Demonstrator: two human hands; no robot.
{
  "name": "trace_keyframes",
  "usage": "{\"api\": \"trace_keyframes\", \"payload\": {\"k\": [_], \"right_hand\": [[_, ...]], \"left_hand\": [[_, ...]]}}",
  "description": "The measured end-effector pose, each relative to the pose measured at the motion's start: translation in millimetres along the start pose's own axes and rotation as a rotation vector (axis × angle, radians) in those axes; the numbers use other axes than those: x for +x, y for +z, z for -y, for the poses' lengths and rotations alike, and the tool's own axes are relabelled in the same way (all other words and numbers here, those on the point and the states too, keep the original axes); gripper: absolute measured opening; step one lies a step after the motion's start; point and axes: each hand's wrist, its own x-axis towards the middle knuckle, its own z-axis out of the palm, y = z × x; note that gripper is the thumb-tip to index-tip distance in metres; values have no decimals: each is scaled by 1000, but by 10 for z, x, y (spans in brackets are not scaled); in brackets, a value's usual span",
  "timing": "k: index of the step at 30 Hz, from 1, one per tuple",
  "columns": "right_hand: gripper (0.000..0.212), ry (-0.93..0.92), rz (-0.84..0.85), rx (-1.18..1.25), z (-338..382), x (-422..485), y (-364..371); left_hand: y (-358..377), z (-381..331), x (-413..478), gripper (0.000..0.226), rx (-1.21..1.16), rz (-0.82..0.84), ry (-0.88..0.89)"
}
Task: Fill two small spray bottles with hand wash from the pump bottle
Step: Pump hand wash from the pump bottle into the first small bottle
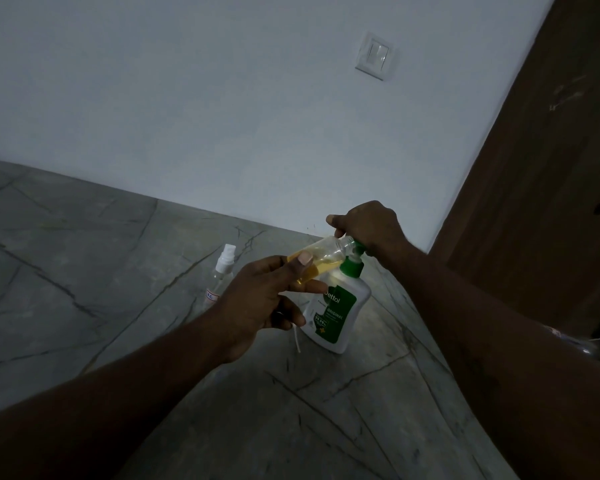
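Here the open spray bottle (321,259) (partly full of yellow liquid) lies tilted, its mouth at the green nozzle of the pump bottle (336,311), which stands on the grey marble counter (118,271). The left hand (267,303) grips it; the right hand (371,225) closes over the pump head. A second capped spray bottle (222,271) stands just left.

Left hand (257,299) tilts a spray bottle (321,259) to the pump bottle (336,306) nozzle under the right hand (371,225).
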Motion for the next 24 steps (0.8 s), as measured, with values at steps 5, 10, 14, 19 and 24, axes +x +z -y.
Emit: {"api": "trace_keyframes", "payload": {"k": [5, 10, 14, 19, 24], "right_hand": [[39, -5, 41, -1, -17, -13, 75], [38, -40, 75, -9, -21, -33, 72], [38, -47, 33, 25, 7, -50, 29], [40, -119, -2, 20, 89, -84, -148], [50, -140, -8, 158, 138, -147, -201]], "left_hand": [[-11, 20, -4, 43, 15, 2, -14], [-11, 35, 1, 44, 77, 12, -34], [3, 39, -7, 41, 117, 21, -29], [26, 20, -8, 43, 127, 23, -5], [12, 12, -7, 52, 95, 31, 23]]}}
